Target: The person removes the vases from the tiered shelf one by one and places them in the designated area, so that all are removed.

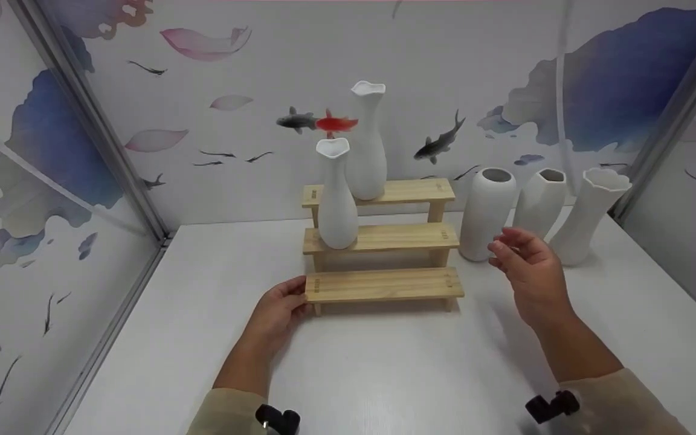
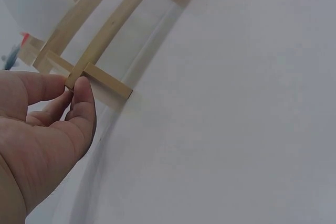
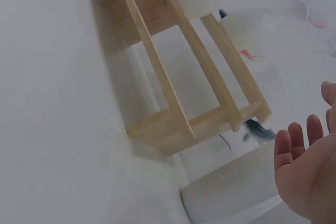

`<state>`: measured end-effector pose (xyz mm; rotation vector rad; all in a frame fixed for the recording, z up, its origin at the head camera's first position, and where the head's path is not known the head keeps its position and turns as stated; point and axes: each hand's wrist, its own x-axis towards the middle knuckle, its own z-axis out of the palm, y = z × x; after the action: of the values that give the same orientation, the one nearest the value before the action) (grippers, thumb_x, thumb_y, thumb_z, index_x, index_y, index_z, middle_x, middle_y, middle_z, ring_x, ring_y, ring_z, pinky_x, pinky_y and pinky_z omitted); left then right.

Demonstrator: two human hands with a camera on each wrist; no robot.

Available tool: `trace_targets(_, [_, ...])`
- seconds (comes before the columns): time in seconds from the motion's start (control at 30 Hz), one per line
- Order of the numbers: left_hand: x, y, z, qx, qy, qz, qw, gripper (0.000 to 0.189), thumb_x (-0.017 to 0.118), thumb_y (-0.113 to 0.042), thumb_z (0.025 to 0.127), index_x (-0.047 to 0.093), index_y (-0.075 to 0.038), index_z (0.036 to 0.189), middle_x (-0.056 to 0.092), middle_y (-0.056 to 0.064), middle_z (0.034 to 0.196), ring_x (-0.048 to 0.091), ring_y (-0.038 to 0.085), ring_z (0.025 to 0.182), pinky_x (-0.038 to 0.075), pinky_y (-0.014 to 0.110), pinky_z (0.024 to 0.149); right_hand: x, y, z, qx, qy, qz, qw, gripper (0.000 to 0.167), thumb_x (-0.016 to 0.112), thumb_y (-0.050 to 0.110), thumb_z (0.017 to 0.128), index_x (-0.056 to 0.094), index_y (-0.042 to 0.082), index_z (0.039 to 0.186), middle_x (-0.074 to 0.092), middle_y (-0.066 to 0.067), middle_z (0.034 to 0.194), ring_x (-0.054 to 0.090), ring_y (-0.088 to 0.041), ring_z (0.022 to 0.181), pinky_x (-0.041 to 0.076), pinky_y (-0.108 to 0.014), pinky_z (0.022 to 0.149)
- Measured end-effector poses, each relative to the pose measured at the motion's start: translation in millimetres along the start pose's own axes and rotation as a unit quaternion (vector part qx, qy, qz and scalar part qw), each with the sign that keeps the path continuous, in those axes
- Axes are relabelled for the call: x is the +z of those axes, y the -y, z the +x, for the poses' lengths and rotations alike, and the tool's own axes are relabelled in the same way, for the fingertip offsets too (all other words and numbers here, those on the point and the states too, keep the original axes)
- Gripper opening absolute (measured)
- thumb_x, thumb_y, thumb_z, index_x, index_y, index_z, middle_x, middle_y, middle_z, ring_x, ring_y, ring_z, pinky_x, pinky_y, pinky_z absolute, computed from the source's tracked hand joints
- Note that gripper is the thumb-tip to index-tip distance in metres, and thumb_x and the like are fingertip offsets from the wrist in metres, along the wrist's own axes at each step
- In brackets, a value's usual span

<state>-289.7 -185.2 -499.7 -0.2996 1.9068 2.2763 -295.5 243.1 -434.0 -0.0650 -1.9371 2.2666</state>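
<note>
Three boards are making up the wooden stand (image 1: 378, 239), which is resting on the white table (image 1: 414, 374) near the middle of my remote head view. At its left end, the left hand (image 1: 280, 306) is pinching the lowest board (image 1: 384, 286) between thumb and fingers, probably because so light a frame is calling for steadying or squaring at a corner. The right hand (image 1: 535, 281) is holding nothing; its fingers are bending loosely, with a small gap at the thumb, near the rounded vase (image 1: 484, 211), and I am seeing no clear contact. The front slim vase (image 1: 338, 211) is standing upright toward the left of the middle board (image 1: 405, 236); the rear slim vase (image 1: 368, 151) is standing on the top board (image 1: 417, 191), this stagger apparently leaving both rims visible. Right of the stand, the rounded vase, the angular vase (image 1: 536, 204) and the fluted vase (image 1: 592, 205) are standing grouped on the table, presumably for easy right-handed reach.
</note>
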Motion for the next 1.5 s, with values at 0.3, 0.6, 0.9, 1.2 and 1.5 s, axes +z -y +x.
trace_targets(0.3, [0.1, 0.5, 1.5, -0.003, -0.004, -0.002, 1.0, 0.049, 0.059, -0.001, 0.105, 0.053, -0.001, 0.153, 0.058, 0.017, 0.148, 0.063, 0.021, 0.12, 0.055, 0.029, 0.097, 27.4, -1.1, -8.1, -0.018, 0.03, 0.008, 0.9994, 0.044, 0.078, 0.029, 0.098, 0.06, 0.014, 0.135, 0.06, -0.005, 0.126, 0.065, -0.017, 0.116, 0.06, -0.023, 0.098])
trace_targets(0.6, [-0.5, -0.3, 3.1, -0.002, -0.005, 0.002, 1.0, 0.048, 0.06, -0.003, 0.106, 0.053, -0.003, 0.154, 0.057, 0.016, 0.148, 0.063, 0.022, 0.123, 0.056, 0.029, 0.099, 53.0, -2.1, -12.0, -0.014, 0.046, 0.01, 0.9988, 0.041, 0.075, 0.022, 0.102, 0.057, 0.011, 0.137, 0.06, -0.006, 0.128, 0.067, -0.016, 0.117, 0.059, -0.026, 0.102])
trace_targets(0.9, [-1.5, 1.3, 0.8, 0.01, -0.003, 0.006, 0.9999, 0.048, 0.058, -0.001, 0.105, 0.054, -0.001, 0.153, 0.058, 0.017, 0.148, 0.064, 0.02, 0.119, 0.055, 0.028, 0.097, 71.5, -3.5, -13.9, -0.028, 0.075, 0.028, 0.9964, 0.037, 0.076, 0.018, 0.1, 0.06, 0.013, 0.134, 0.065, -0.003, 0.122, 0.068, -0.016, 0.113, 0.059, -0.025, 0.101])
trace_targets(1.2, [-1.1, 2.3, 0.2, 0.013, -0.005, 0.002, 0.9999, 0.049, 0.06, -0.001, 0.105, 0.054, -0.001, 0.153, 0.057, 0.018, 0.151, 0.063, 0.021, 0.122, 0.055, 0.029, 0.099, 94.5, -3.5, -12.8, -0.035, 0.091, 0.041, 0.9944, 0.033, 0.076, 0.011, 0.099, 0.064, 0.013, 0.129, 0.065, -0.003, 0.119, 0.068, -0.018, 0.111, 0.06, -0.026, 0.096])
trace_targets(1.5, [-0.1, 2.1, 1.9, 0.009, -0.004, 0.004, 0.9999, 0.049, 0.058, -0.001, 0.105, 0.052, -0.001, 0.154, 0.057, 0.018, 0.151, 0.062, 0.022, 0.126, 0.055, 0.03, 0.1, 114.6, -6.8, -6.8, -0.043, 0.109, 0.054, 0.9916, 0.043, 0.074, 0.008, 0.1, 0.056, 0.001, 0.138, 0.066, -0.002, 0.117, 0.067, -0.018, 0.109, 0.06, -0.034, 0.1])
